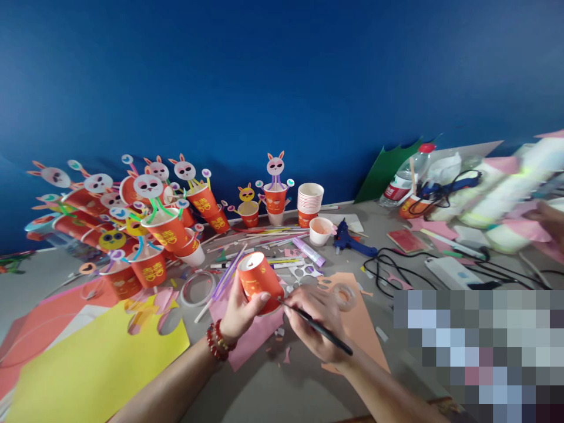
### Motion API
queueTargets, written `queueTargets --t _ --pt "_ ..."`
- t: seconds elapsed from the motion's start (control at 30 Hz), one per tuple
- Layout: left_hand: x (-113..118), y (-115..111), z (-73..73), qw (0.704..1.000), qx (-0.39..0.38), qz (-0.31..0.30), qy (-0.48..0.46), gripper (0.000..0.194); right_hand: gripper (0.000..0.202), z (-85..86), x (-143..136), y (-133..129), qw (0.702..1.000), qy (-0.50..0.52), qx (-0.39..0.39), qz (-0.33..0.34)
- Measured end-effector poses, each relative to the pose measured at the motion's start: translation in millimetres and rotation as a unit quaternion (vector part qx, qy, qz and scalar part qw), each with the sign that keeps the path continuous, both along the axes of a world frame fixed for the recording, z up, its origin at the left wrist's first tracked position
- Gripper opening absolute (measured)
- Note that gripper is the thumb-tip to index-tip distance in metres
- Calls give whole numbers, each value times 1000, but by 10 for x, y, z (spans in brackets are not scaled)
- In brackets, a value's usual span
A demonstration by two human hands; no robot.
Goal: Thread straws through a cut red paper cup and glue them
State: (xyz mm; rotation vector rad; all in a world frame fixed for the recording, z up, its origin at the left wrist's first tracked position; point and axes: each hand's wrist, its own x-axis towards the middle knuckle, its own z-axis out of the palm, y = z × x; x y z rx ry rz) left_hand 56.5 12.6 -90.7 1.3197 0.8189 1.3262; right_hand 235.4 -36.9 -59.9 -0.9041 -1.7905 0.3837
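An orange-red paper cup [259, 282] is held upside down and tilted in my left hand [242, 312], its thumb across the side. A small mark shows on its white base. My right hand [316, 320] is closed on a slim black tool [324, 332], like a pen or craft knife. The tool's tip is at the cup's lower right rim; whether it touches is too small to tell. Pink paper [251, 343] lies under the cup, and an orange sheet [359, 323] lies beneath and beyond my right hand.
Decorated rabbit cups [165, 229] crowd the left. Behind are stacked cups [310, 202], pens, straws and a blue glue gun [348, 239]. Yellow paper [97, 364] lies front left, a tape roll [198, 288] beside it. Right: black cables, a bottle [400, 182], a blurred person's hand [550, 226].
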Motion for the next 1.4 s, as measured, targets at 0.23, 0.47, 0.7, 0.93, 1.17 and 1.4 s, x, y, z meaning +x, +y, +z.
queueTargets --t 0.23,0.47,0.7,0.93,1.17,1.4 --pt "-2 1 95 998 -14 -8 66 50 18 -22 23 19 999 -23 39 3" --pt "-22 -6 -46 988 99 40 114 64 26 -107 -69 -71 962 174 -207 -30" --pt "-31 -8 -232 965 183 138 128 69 25 -107 -181 -14 806 451 -383 22" --pt "3 -32 -16 980 150 81 105 62 25 -86 -153 42 761 476 -438 55" --pt "-17 -25 13 981 134 45 130 65 33 -120 -214 22 749 474 -462 34" --pt "27 -72 -28 983 101 103 112 66 31 -126 -150 -6 872 349 -342 30"
